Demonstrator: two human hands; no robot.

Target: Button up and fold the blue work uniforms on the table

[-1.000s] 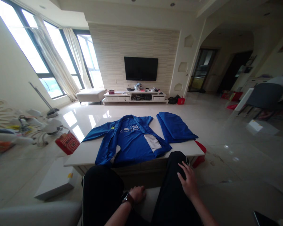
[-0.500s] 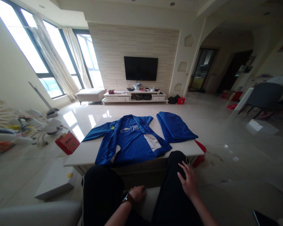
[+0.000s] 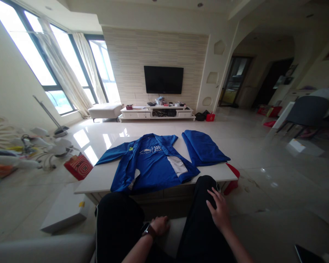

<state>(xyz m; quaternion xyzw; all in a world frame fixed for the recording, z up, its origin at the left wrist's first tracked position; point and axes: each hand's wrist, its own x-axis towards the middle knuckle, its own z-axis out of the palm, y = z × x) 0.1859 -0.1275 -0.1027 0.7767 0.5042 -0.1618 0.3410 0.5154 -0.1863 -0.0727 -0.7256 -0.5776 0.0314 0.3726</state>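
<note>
My right hand (image 3: 218, 208) lies on my right knee with its fingers spread, holding nothing. Between my thighs, my left hand (image 3: 160, 225) rests on the seat, fingers curled in and no object showing in it; a watch is on that wrist. Ahead of my knees a blue jacket (image 3: 156, 170) is spread open on the white table (image 3: 98, 179), its printed inside and white pocket linings facing up. One sleeve stretches out to the left. Right of the jacket sits a folded blue garment (image 3: 204, 149). Neither hand touches the clothes.
A red patterned box (image 3: 78, 166) and a white box (image 3: 64, 210) stand on the floor to the left. Something red (image 3: 232, 179) shows beside the table's right end. A dark flat device (image 3: 308, 254) lies at lower right. Farther off is a TV stand (image 3: 135, 114).
</note>
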